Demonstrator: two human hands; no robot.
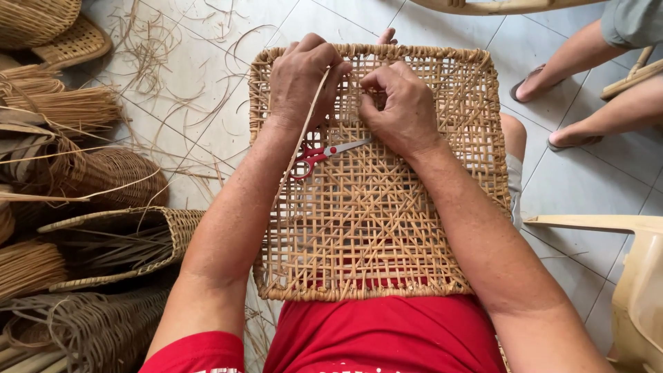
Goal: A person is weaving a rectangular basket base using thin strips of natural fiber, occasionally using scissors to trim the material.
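Observation:
A square open-weave rattan panel [387, 228] rests on my lap, its far edge over my knees. My left hand [300, 79] sits on the panel's upper left part, pinching a long thin rattan strand [304, 135] that runs down toward my lap. My right hand [400, 107] presses on the weave just right of it, fingers curled around a strand at the mesh. Red-handled scissors [321, 153] lie flat on the panel below both hands, untouched.
Woven baskets [117, 238] and bundles of rattan strips [65, 107] are piled on the left. Loose strands litter the tiled floor [200, 62]. Another person's legs and sandalled feet [552, 90] are at upper right. A pale plastic chair [628, 276] stands at right.

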